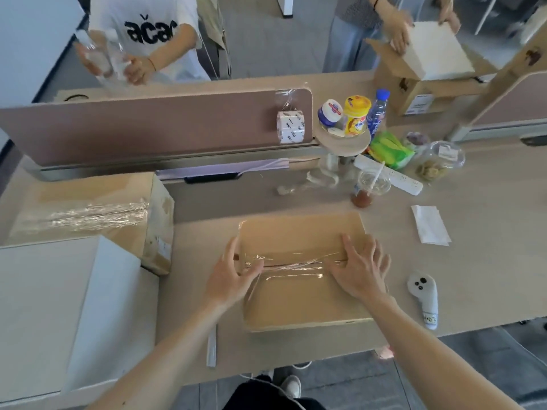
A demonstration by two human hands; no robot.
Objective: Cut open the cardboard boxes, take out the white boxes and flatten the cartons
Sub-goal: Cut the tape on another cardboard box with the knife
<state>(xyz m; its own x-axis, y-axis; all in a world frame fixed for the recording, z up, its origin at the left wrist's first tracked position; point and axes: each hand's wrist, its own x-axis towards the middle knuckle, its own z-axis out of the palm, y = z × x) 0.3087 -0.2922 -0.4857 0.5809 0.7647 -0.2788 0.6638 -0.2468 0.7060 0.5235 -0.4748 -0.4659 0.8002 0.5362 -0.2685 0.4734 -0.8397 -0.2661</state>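
Locate cardboard box (302,300) at centre of surface (473,261), directly under both grips, with taped seam (296,263) running left to right. Find left grip (228,276) at seam's left end, fingers straight on tape, and right grip (361,270) spread flat near right end, holding nothing. Treat both as equally near. Count three cardboard boxes and two white boxes (44,306).

Both hands (233,279) (359,272) press the taped cardboard box (302,303) on the desk (473,261).

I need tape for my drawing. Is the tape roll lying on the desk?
No, the tape roll hangs up on the divider panel, off the desk.
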